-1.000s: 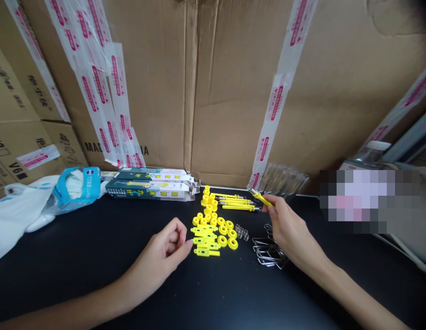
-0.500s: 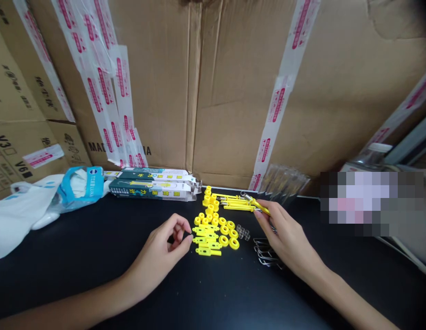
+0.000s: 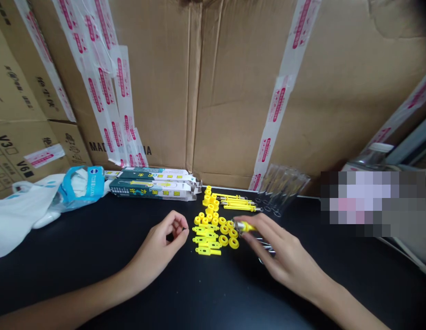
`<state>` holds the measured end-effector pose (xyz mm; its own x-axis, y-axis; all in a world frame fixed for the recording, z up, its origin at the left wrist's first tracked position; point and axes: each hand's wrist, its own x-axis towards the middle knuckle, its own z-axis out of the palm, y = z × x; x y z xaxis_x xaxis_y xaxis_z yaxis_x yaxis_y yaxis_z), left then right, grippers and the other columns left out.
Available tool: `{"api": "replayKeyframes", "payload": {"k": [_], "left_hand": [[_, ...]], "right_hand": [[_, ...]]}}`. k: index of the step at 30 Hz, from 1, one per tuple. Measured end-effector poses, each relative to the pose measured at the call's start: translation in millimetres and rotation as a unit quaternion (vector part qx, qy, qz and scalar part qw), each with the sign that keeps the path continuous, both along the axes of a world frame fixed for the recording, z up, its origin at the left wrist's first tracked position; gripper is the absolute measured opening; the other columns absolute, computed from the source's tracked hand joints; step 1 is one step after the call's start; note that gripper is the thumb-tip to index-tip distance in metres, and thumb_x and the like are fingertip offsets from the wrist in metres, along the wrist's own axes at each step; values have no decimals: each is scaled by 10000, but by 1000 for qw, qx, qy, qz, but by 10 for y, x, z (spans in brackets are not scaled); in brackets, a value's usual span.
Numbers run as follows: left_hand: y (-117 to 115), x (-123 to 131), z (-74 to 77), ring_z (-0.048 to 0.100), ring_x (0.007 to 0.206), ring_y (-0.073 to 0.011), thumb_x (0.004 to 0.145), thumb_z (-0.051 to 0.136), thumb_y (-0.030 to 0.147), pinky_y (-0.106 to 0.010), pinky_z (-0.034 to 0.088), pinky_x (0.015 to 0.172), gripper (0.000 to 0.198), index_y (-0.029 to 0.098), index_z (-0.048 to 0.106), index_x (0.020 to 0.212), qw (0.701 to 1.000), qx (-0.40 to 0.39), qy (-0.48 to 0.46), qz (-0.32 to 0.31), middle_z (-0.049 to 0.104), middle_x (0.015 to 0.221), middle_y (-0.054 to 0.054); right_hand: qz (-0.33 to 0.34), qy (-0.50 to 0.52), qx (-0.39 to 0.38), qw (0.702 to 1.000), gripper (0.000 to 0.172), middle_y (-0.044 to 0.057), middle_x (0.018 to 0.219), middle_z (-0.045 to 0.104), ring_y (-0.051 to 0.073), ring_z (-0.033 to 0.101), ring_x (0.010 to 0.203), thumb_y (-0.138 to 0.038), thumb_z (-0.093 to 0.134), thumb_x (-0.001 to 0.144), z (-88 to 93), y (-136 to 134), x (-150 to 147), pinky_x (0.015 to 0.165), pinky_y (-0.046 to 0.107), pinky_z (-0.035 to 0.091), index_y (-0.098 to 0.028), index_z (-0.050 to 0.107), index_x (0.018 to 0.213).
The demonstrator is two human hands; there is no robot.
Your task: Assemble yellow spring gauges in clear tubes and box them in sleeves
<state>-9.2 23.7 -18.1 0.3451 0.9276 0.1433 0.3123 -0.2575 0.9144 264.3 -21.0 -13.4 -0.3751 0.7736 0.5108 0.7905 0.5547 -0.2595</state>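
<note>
The right hand [image 3: 278, 243] is pinching a short yellow rod [image 3: 245, 226] between thumb and fingertips, the other fingers stretched out alongside it. The rod's metal end points left and sits just above the yellow plastic rings [image 3: 226, 233] near the middle of the worktop's back half. Bent wire pieces [image 3: 267, 247] lie partly hidden beneath that hand. The left hand [image 3: 161, 233] rests toward the front of the worktop with its fingers curled in and the tips drawn close together, and no object shows in it. Just beyond its fingertips, flat yellow tabs [image 3: 206, 240] lie in a loose column, beside the rings. Short yellow cylinders [image 3: 209, 210] run toward the worktop's back edge, and a neat row of longer yellow rods [image 3: 238, 202] lies to their right. Clear plastic sleeves [image 3: 281, 189] lean at the back edge behind the rods. Toward the back left corner sit printed white-and-teal boxes [image 3: 151, 189], then a blue-and-white packet [image 3: 84, 183] and a white plastic bag [image 3: 16, 220] hanging over the left edge. Taped cardboard cartons [image 3: 233, 82] stand behind it all
</note>
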Motion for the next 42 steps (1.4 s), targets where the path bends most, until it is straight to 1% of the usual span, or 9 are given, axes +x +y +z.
{"api": "replayKeyframes", "payload": {"k": [5, 12, 19, 24, 26, 29, 34, 37, 42], "left_hand": [[-4, -4, -7, 389, 580, -106, 881, 520, 355, -208, 265, 475, 147, 217, 491, 839, 1000, -9, -6, -3, 455, 731, 49], [-15, -7, -3, 456, 663, -124, 879, 549, 339, -210, 344, 548, 144, 210, 499, 841, 1000, -18, -8, -13, 471, 735, 44], [-120, 20, 8, 439, 578, -98, 889, 600, 353, -162, 332, 454, 164, 194, 589, 927, 996, -59, -8, -68, 507, 688, 46], [-237, 68, 22, 475, 513, -87, 835, 679, 426, -136, 331, 328, 414, 181, 679, 1169, 978, -166, -48, -121, 643, 824, -21], [-263, 67, 19, 473, 456, -60, 806, 720, 406, -144, 365, 339, 395, 176, 733, 1127, 968, -185, -59, -159, 680, 861, -42], [-263, 53, 10, 481, 403, -51, 811, 729, 431, -157, 380, 348, 321, 146, 799, 940, 957, -211, -61, -187, 677, 774, -44], [-214, 57, 26, 494, 431, -56, 778, 779, 428, -167, 410, 377, 356, 158, 783, 1010, 951, -237, -97, -172, 659, 769, -25], [-195, 64, 30, 490, 453, -47, 801, 767, 372, -170, 422, 414, 339, 186, 759, 1084, 962, -208, -99, -149, 663, 823, -18], [-158, 57, 11, 483, 476, -51, 757, 794, 323, -186, 419, 435, 335, 153, 741, 1040, 973, -186, -101, -95, 640, 808, -2]], "right_hand": [[21, -71, -14, 997, 228, 70, 952, 684, 242, 705, 712, -286, 572, 977, 20, -37, -52, 596, 356, 513, -213, 617, 1188], [47, -105, -32, 993, 193, 35, 889, 715, 225, 722, 633, -124, 607, 908, 5, 25, 24, 534, 321, 485, -207, 687, 1062], [76, -9, 2, 997, 146, 20, 890, 727, 165, 716, 681, -189, 610, 922, -6, -65, -52, 584, 281, 521, -212, 647, 1061], [125, 87, 100, 983, 175, 13, 772, 723, 144, 681, 629, -239, 683, 936, -11, -285, -401, 578, 268, 510, -187, 639, 1097], [134, 83, 120, 980, 173, 17, 728, 715, 142, 667, 582, -227, 654, 958, -34, -344, -509, 554, 267, 508, -165, 629, 1117], [132, 58, 113, 983, 236, 19, 727, 713, 153, 671, 566, -205, 638, 963, -99, -357, -567, 548, 278, 516, -167, 588, 1191], [142, 107, 32, 984, 347, 58, 889, 697, 192, 689, 741, -134, 587, 949, -147, -296, -540, 636, 289, 554, -202, 549, 1287], [141, 175, 10, 974, 299, 73, 991, 645, 194, 648, 900, -114, 473, 988, -103, -286, -527, 763, 286, 553, -227, 576, 1245], [71, 214, 52, 973, 283, 42, 847, 536, 205, 553, 812, -328, 420, 1045, -42, -304, -474, 700, 304, 509, -268, 695, 1017]]}}
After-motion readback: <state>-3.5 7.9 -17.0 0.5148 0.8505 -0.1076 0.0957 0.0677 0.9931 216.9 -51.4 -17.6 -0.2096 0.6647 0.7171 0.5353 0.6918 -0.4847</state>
